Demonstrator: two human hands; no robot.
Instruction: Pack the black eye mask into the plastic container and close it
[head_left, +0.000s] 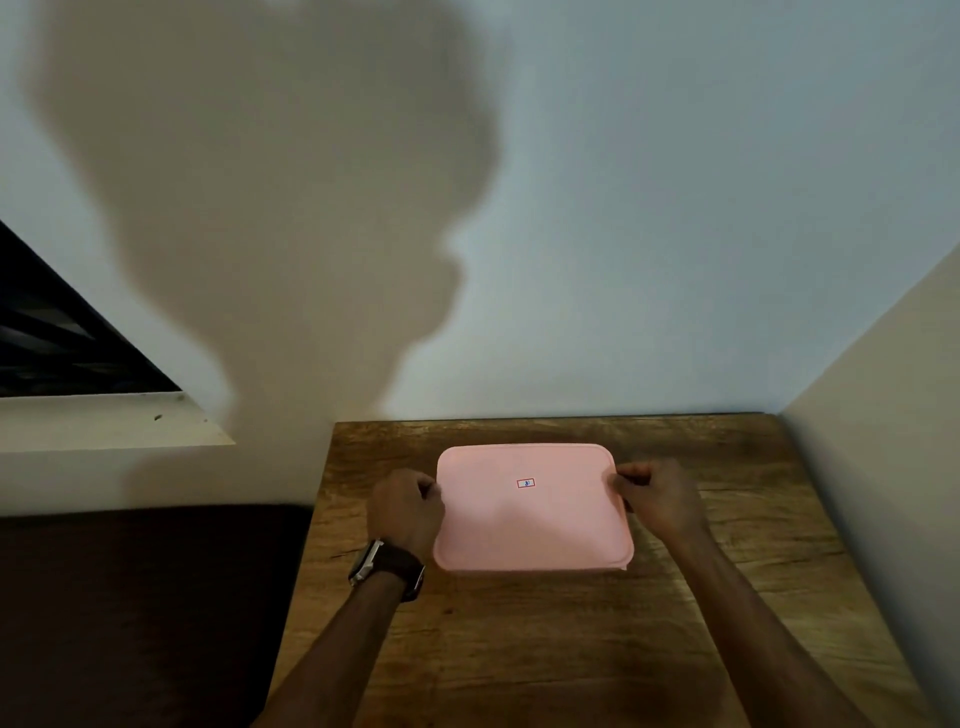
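Observation:
A pink rectangular lid (530, 514) with a small red-framed sticker lies flat over the plastic container, hiding the container's body and its inside. It rests on the wooden table (571, 649) near the back wall. My left hand (408, 512), with a dark watch on the wrist, grips the lid's left edge. My right hand (657, 499) pinches the lid's right edge. The black eye mask is not visible.
A white wall stands behind the table and another wall (883, 441) runs close along its right side. Left of the table lie a dark surface (145, 613) and a window ledge (104, 426).

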